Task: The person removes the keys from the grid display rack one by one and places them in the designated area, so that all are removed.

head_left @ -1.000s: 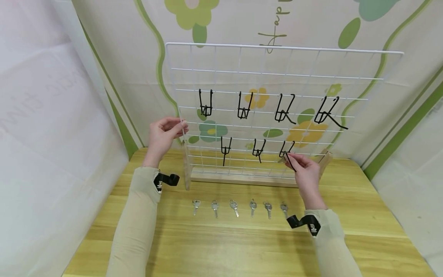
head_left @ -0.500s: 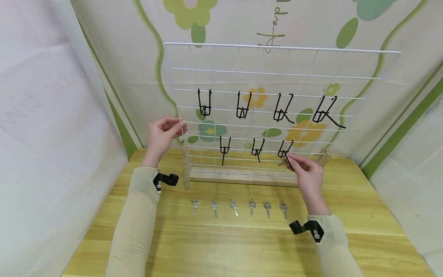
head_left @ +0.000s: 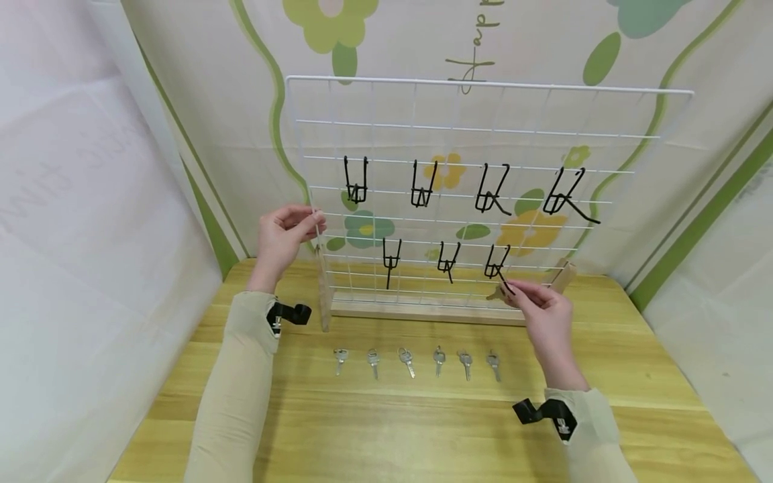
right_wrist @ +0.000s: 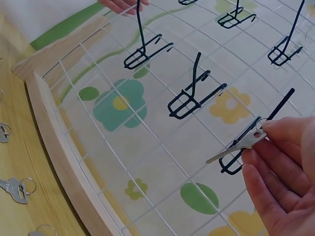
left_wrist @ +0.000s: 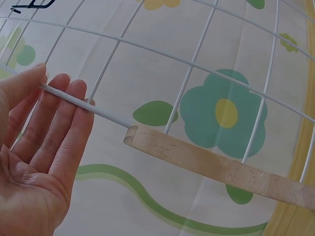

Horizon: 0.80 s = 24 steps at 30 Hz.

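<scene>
My left hand (head_left: pixel 284 238) holds the left edge of a white wire grid panel (head_left: pixel 417 125), thumb on one side and fingers on the other. In the right wrist view my right hand (right_wrist: pixel 283 172) pinches a silver key (right_wrist: pixel 241 147) by its head, near a small metal ring (right_wrist: pixel 261 125). The key lies beside the lower right black hook (head_left: pixel 494 261), close to its slanting prong (right_wrist: pixel 283 102). Whether the ring is around that prong I cannot tell. Other black hooks hang in two rows, such as the upper right hook (head_left: pixel 561 194).
Several keys with rings lie in a row on the wooden table (head_left: pixel 386 429), among them a key (head_left: pixel 407 362) near the middle. A wooden base (head_left: pixel 423 312) supports the grid. A flower-printed cloth (head_left: pixel 229 100) stands behind it, with white cloth at both sides.
My right hand has moved a little down and to the right along the lower right hook's prong, with the key. The left hand keeps its place on the grid edge.
</scene>
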{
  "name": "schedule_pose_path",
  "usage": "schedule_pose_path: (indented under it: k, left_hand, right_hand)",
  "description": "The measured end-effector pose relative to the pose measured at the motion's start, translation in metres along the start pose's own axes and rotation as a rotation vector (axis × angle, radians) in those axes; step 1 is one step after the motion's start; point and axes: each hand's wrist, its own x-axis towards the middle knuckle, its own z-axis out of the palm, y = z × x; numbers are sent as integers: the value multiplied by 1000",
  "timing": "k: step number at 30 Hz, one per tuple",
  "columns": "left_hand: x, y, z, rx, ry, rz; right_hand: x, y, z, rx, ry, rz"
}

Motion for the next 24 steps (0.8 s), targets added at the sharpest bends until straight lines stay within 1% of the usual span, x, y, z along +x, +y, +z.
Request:
schedule_pose_path:
  k: [3, 9, 12, 24]
  left_hand:
    - [-1, 0, -1, -2, 0, -3]
    - [-1, 1, -1, -11, -2, 9]
    - [-1, 1, 0, -14, -5, 16]
    - [-1, 1, 0, -26, -5, 19]
  right_hand:
    - [-5, -3, -2, -8, -14, -10]
    - [-13, -13, -4, -71, -6, -11]
    - [-17, -18, -6, -81, -1, -14]
    - [-28, -26, -18, -146, -17, -38]
